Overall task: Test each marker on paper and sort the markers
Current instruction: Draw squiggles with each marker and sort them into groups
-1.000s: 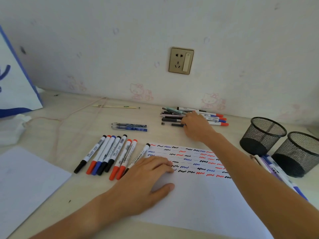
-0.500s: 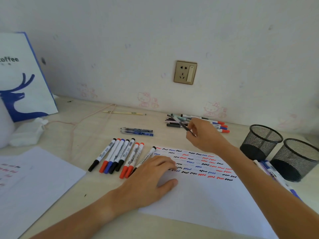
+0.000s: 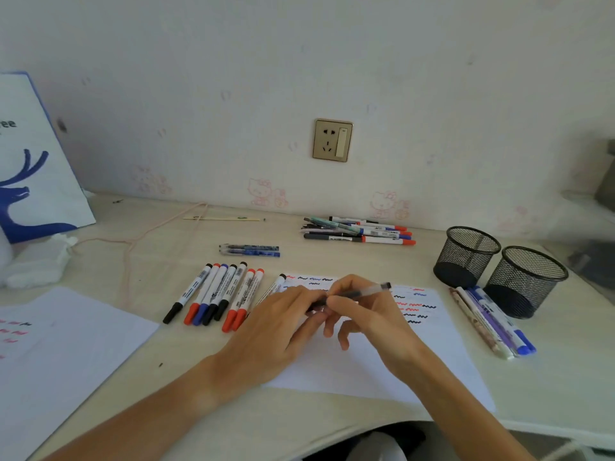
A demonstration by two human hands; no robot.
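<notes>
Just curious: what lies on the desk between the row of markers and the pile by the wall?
Head view: two blue pens side by side, between row and pile.

Pen tip hidden between the two hands. Paper bag at left edge cut off, lettering partly lost. Marker mostly covered by left hand. Dark objects at right edge blurred, unidentifiable.

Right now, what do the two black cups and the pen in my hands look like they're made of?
Cups: probably metal wire mesh, matte black, since the desk shows through the walls. Pen: seemingly clear plastic, with a dark core visible inside and a dark end; both hands cover the other end.
</notes>
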